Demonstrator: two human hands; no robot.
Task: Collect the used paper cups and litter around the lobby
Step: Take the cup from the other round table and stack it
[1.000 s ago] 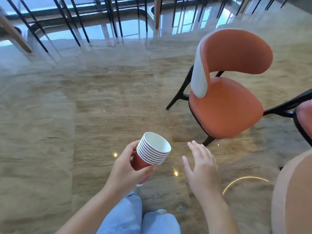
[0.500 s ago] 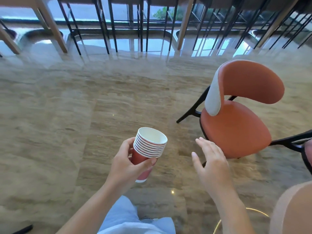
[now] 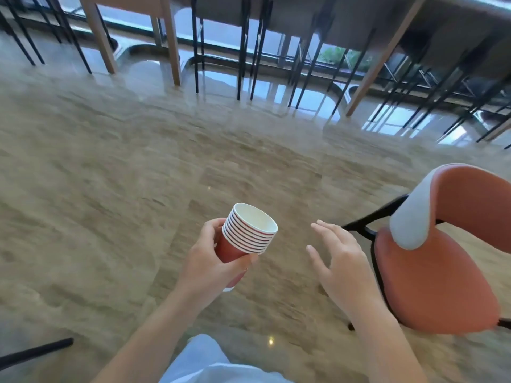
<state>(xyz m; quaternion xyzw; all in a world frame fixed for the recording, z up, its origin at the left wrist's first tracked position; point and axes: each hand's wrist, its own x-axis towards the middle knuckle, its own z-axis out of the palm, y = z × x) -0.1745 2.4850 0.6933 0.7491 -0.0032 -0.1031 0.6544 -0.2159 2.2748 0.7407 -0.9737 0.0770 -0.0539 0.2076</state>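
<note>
Your left hand (image 3: 204, 261) has its fingers closed around a nested stack of red paper cups (image 3: 244, 240), your right hand (image 3: 341, 262) is spread and empty, and with no litter visible on the floor (image 3: 138, 175), you're likely well along.

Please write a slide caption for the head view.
Left hand holds nested red paper cups; right hand open beside an orange chair.
</note>
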